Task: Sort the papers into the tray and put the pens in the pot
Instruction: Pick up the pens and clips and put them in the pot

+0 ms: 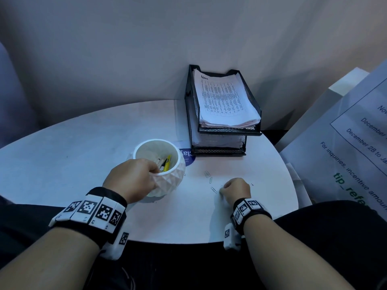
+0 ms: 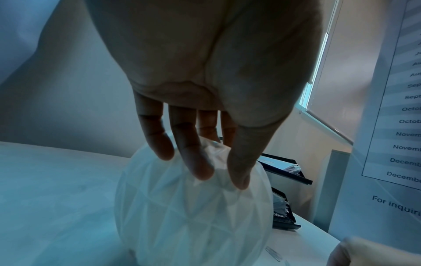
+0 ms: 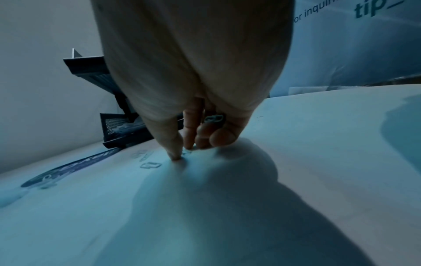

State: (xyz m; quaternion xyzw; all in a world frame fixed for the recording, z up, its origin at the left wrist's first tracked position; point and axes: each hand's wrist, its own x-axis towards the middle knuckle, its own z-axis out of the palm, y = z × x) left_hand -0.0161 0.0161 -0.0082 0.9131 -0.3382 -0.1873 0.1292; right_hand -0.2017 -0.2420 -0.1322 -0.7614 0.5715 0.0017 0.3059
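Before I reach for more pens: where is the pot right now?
In the head view the white faceted pot stands left of centre on the round table, gripped at its rim by the left hand, in front and left of the black paper tray.

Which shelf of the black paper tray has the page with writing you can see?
The top shelf. Its stack shows a printed sheet facing up; the bottom shelf shows only paper edges.

Can't really make out the pens (image 1: pixel 165 163) in the pot (image 1: pixel 167 181), half hidden by the left hand (image 1: pixel 134 178). Poster (image 1: pixel 356 147) on the right cut off mid-text. Right fingertips (image 3: pixel 175 154) pinching something tiny, maybe a clip, too blurry. Lower tray (image 1: pixel 217 150) mostly covered.
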